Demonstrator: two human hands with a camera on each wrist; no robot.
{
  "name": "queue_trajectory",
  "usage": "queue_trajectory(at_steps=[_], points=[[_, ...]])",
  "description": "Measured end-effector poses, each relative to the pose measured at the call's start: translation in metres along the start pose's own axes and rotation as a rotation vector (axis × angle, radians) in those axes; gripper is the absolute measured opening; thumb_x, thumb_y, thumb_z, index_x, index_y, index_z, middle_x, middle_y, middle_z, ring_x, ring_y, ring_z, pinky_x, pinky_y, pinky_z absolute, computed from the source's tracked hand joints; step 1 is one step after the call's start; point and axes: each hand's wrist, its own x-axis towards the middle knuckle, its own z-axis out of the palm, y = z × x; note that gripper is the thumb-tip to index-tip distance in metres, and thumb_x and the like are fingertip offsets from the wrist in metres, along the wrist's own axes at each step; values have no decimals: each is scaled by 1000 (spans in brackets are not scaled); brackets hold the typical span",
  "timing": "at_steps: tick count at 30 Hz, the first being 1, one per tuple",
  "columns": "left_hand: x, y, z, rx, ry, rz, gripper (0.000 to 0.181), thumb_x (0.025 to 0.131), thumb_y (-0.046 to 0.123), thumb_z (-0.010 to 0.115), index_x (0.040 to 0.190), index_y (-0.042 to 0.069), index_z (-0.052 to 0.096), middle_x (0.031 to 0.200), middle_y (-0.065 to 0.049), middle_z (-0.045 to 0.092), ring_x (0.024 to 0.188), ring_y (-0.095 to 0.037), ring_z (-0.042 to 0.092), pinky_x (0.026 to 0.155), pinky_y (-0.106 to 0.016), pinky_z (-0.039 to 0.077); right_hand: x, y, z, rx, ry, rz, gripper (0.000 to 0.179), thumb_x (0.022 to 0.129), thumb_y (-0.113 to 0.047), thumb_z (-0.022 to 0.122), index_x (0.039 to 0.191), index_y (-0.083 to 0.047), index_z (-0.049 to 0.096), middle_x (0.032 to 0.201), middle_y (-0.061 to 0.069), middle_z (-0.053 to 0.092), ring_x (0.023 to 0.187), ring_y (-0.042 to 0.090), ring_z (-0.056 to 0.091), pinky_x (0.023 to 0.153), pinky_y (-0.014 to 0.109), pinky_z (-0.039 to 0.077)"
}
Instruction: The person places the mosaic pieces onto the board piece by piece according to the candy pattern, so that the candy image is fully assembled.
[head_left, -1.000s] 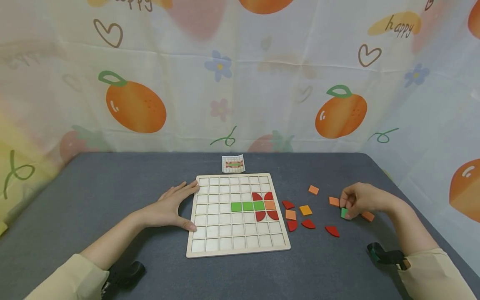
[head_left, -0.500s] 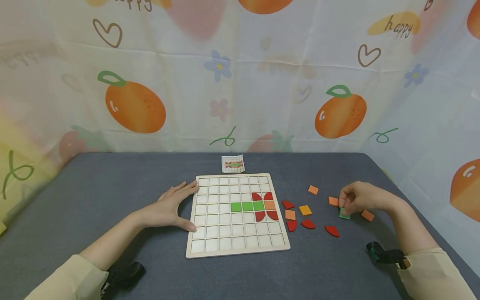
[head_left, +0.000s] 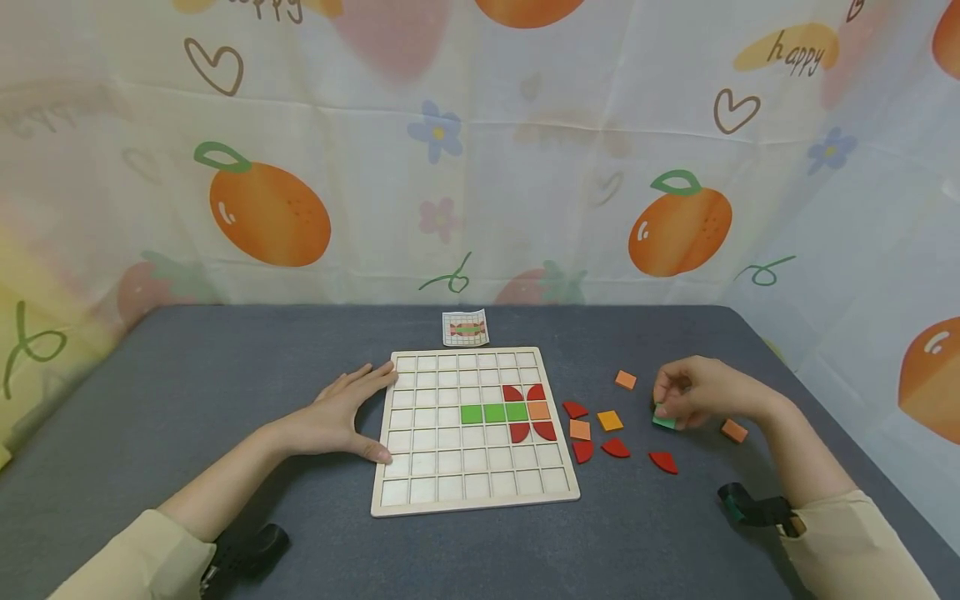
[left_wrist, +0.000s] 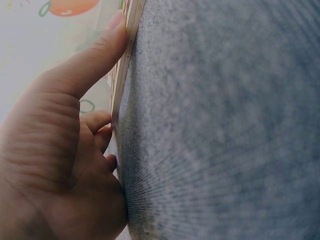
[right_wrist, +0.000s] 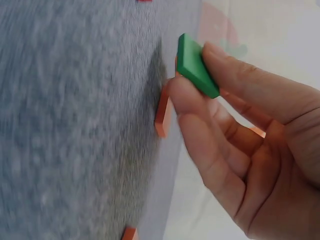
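My right hand (head_left: 697,392) pinches a green square tile (right_wrist: 195,67) between thumb and fingertips, and the right wrist view shows it lifted off the table. An orange tile (right_wrist: 162,112) lies beneath that hand, covered by it in the head view. My left hand (head_left: 337,417) rests along the left edge of a wooden grid board (head_left: 435,462), thumb and fingers spread straight against its frame. On the board, three green squares (head_left: 493,413) stand in a row that ends at an orange square (head_left: 538,410). Red quarter-circle pieces (head_left: 519,432) sit above and below the right end.
Behind the board lies a small pattern card (head_left: 465,329). Right of the board are scattered red quarter-circles (head_left: 616,448), a yellow-orange square (head_left: 610,421) and orange squares (head_left: 626,380). Another orange square (head_left: 735,431) lies by my right wrist. A printed curtain (head_left: 525,208) hangs behind the table.
My right hand has picked up the green tile from the table and moved left with it, over the orange tile. The left hand and the board have stayed put.
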Motion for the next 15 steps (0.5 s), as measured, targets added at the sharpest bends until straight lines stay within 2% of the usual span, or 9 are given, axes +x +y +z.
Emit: queue_trajectory(at_steps=[7,13,15], points=[[0,0,0,-3,-1,-3,117,67,53,86,157,7,26,168,-13,16,153,-48,6,116,-73,3,10,-12,7,34,27,-42,19,90,-21,72,98,-6,63,84,9,68,76,23,70,70,33,60],[0,1,-1,-2,0,-3,116,67,53,85,156,6,27,167,-14,16,153,-48,6,116,-73,3,21,-22,15,16,52,-72,16,90,-18,72,100,-8,65,82,8,66,62,18,58,55,29,49],[0,1,-1,-1,-1,-1,116,67,53,85,156,6,27,167,-14,16,153,-48,6,116,-73,3,24,-27,18,12,71,-67,15,89,-17,72,100,-9,65,84,7,66,63,19,57,54,29,47]])
